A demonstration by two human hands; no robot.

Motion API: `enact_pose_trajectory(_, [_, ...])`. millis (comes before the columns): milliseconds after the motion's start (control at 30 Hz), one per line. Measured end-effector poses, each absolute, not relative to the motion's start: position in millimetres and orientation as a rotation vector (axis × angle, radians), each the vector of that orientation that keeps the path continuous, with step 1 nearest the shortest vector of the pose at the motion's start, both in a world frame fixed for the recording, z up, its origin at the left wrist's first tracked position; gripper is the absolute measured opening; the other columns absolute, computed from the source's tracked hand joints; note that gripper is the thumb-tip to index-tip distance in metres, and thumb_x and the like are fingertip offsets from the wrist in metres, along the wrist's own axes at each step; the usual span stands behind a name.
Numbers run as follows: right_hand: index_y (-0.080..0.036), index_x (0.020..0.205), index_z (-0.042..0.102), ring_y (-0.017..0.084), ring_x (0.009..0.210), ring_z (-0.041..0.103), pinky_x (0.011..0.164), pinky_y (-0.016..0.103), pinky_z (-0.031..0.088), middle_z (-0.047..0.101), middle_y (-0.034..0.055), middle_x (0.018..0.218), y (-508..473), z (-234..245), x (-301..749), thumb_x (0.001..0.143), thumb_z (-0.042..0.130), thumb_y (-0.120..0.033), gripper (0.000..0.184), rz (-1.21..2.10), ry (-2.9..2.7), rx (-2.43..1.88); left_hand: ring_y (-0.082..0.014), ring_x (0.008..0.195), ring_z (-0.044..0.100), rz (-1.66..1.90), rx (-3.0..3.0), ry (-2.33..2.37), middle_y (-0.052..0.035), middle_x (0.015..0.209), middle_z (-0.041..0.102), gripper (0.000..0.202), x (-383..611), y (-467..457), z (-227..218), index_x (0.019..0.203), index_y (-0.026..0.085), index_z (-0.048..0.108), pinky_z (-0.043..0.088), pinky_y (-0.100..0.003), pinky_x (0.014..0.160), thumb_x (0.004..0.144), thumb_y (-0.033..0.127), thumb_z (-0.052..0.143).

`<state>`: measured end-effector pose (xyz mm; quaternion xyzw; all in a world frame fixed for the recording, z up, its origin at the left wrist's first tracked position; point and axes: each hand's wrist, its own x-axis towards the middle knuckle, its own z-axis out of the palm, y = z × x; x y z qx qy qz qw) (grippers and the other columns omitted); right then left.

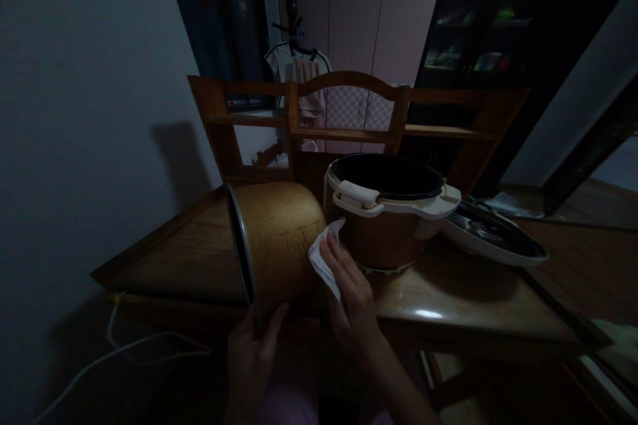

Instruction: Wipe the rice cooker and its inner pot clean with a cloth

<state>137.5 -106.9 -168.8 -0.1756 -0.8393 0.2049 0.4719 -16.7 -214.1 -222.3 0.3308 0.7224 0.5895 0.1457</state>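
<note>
A gold-coloured inner pot (279, 226) of a rice cooker is tipped on its side at the front of the desk, its dark mouth facing left. My left hand (254, 345) grips the pot's rim from below, thumb on the outer wall. In my right hand (351, 285) is a white cloth or tissue (325, 259), pressed under the fingers near the pot's base. Just behind stands the rice cooker body (383, 232), lidless, with a white handle at its front and a dark interior. Its detached lid (493, 232) lies upside down to the right.
The wooden desk (463, 299) has a low shelf frame (349, 136) along its back edge. A white cable (134, 345) hangs at the left, beside the wall. Clothes (304, 76) hang on a stand behind, before pink cabinets (353, 13).
</note>
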Motion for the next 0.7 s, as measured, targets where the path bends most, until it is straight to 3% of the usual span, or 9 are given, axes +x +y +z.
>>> enact_pose_trajectory(433, [-0.023,0.154,0.025,0.027,0.147,0.018,0.120,0.052,0.025,0.019,0.0008,0.161,-122.8,-141.5,137.8,0.094,0.035,-0.013,0.062,0.514,-2.050,-0.469,-0.0291,0.101,0.069,1.691,1.032,2.061,-0.0089,0.106,0.075,0.052,-17.5,-215.6,-219.6,0.106,0.016,0.071,0.053,-0.032,0.087,0.075,0.057,0.066])
enact_pose_trajectory(700, [-0.014,0.154,0.026,0.028,0.149,0.010,0.122,0.053,0.020,0.016,0.0045,0.161,-120.4,-137.9,124.3,0.086,0.037,-0.008,0.069,0.415,-2.124,-0.424,-0.0281,0.095,0.070,1.700,1.056,2.064,-0.0093,0.103,0.075,0.051,-18.2,-215.3,-226.9,0.107,0.015,0.071,0.054,-0.031,0.084,0.076,0.055,0.066])
